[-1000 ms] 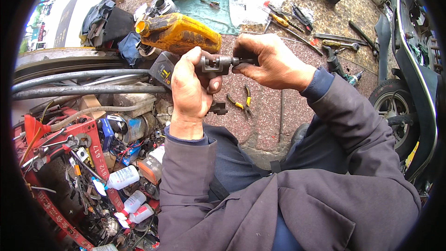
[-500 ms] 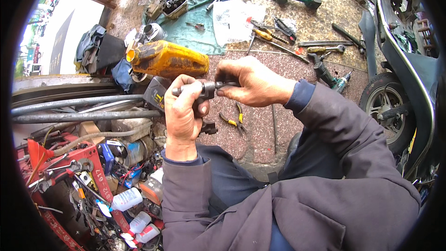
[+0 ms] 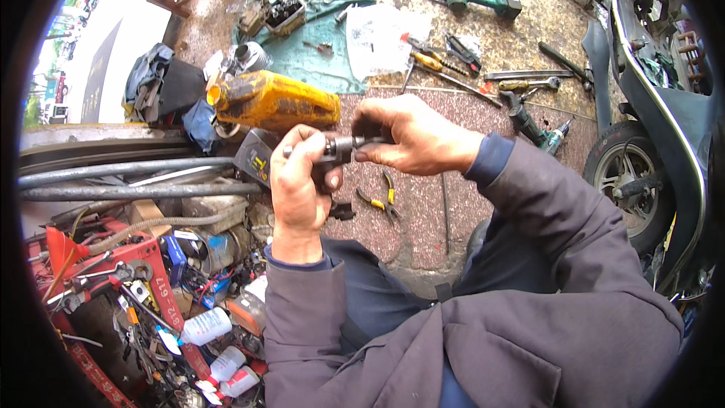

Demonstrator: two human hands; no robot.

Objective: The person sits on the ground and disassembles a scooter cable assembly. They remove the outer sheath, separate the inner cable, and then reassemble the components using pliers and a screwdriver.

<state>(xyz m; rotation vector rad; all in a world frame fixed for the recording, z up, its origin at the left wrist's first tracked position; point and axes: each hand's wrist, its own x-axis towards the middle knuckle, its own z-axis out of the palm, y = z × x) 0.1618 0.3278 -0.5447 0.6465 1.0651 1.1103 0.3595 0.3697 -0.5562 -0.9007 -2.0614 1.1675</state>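
Observation:
My left hand [image 3: 297,189] is closed around a dark grey metal part with a cylindrical body [image 3: 341,149], thumb lying along its top. A dark bracket-like end [image 3: 342,211] sticks out below that hand. At the cylinder's right end, my right hand [image 3: 423,136] pinches a thin dark piece that meets the body; its fingers hide most of it. Both hands are close together, over the floor. Just below them lie open pliers with yellow-and-black handles [image 3: 375,201].
A grimy yellow jerrycan [image 3: 291,100] lies beyond my hands. Cordless drills [image 3: 483,0], a ratchet and screwdrivers lie farther off. A wheel [image 3: 633,177] and vehicle body stand right. To the left are metal pipes [image 3: 136,193] and a red-framed heap of parts and bottles [image 3: 205,326].
The metal part has turned slightly in my left hand, and less of its left end shows past the thumb. Both hands have otherwise stayed nearly in place.

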